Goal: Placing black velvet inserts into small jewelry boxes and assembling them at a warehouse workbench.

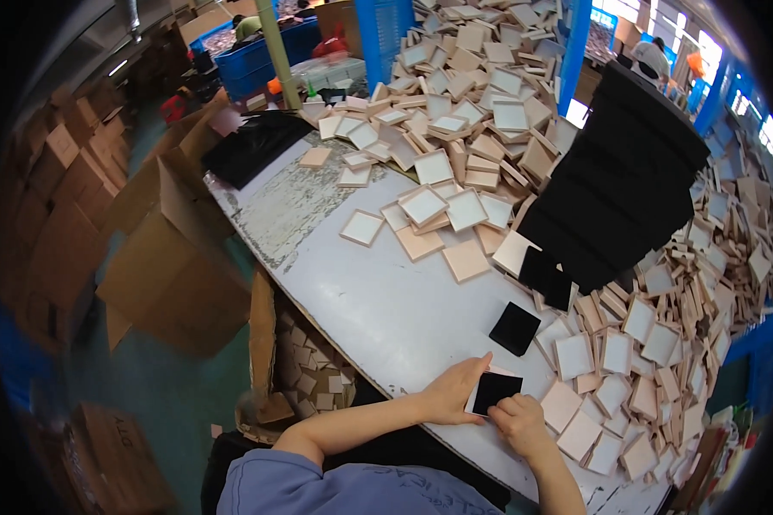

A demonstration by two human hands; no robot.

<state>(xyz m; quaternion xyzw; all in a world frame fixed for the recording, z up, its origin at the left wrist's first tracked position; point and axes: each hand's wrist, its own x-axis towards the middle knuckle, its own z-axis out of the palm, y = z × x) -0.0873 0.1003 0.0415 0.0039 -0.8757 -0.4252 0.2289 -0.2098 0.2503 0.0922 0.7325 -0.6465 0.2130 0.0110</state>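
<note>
Blue shirt cloth [352, 491] sits behind hands [447, 393] holding a black-topped square [496, 390].

The fisheye view looks down from head height — close above the table [339, 287] — and out across its top.

Bare forearms [365, 426] reach forward, left hand [452, 396] with thumb extended, right hand [521, 423] with fingers curled.

I see a small, shallow pale box [472, 399] toward five o'clock on the white worktable [352, 283], close to its near edge. A flat black square [498, 390] covers most of its face, leaving a whitish edge at nine o'clock and a pinkish strip near twelve.
</note>
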